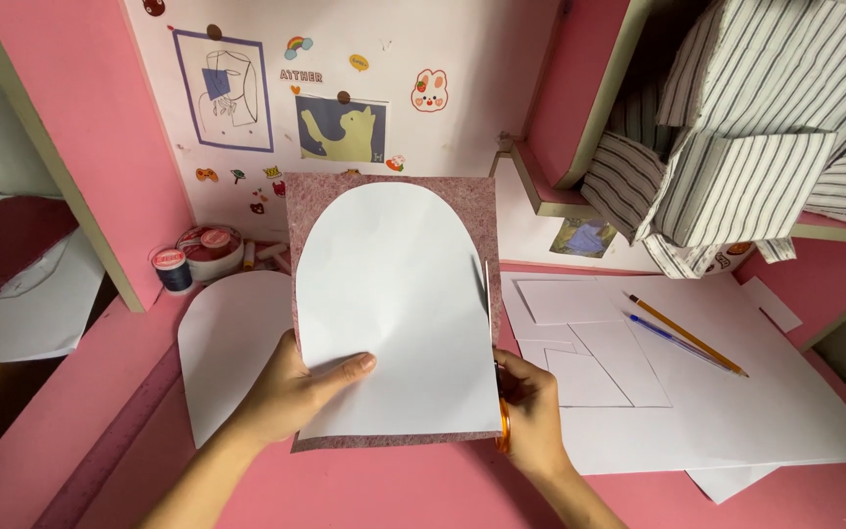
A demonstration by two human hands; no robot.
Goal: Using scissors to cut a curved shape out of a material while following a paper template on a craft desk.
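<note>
My left hand (291, 392) holds up a white arch-shaped paper template (394, 309) laid flat against a mottled pink rectangular sheet of felt-like fabric (296, 211). My thumb presses across the lower left corner of the paper and my other fingers are curled behind the fabric, so the two layers are pinched together between them. The stack stands tilted up over the pink tabletop (384, 490), in the middle of my view, its rounded top towards the wall.

My right hand (531, 411) sits at the lower right edge of the stack, closed around the orange handle of a pair of scissors (503, 431). My fingers are curled tight through the handle; the thin blades run up along the right edge of the paper, and I cannot tell how far apart they stand.

A second white arch-shaped paper piece (222, 343) lies flat on the table, just left of my left hand. To the right lie large white sheets with smaller rectangular paper pieces (589, 343) on top, and near them a yellow pencil (685, 335) beside a blue pen (673, 341). A spool of dark thread (172, 269) stands at the back left.
</note>
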